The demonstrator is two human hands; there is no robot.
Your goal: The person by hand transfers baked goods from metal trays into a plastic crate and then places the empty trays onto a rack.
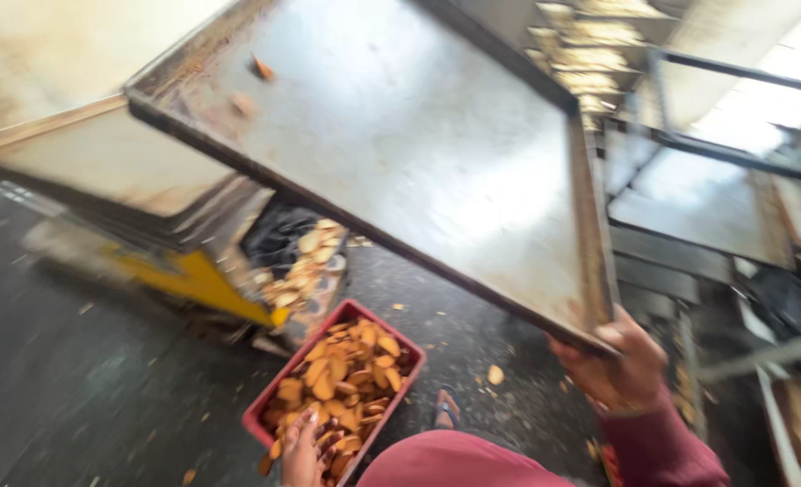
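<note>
Metal baking tray, tilted, one corner held; red crate of biscuits below.

Your right hand (619, 365), at the lower right of the frame, clamps its fingers around the near corner of the large metal tray (400, 144), which slants across the upper middle with a couple of biscuits clinging near its upper left edge. Your left hand (299, 451), at the bottom centre, rests with fingers loosely spread on the golden biscuits (342, 374) that fill the red crate (274, 397) on the dark floor (76, 379). Behind the crate, left of centre, sits a stack of trays (103, 167) over a yellow frame (197, 280). A metal rack (689, 225) stands at right. Crumbs lie scattered around the crate.
</note>
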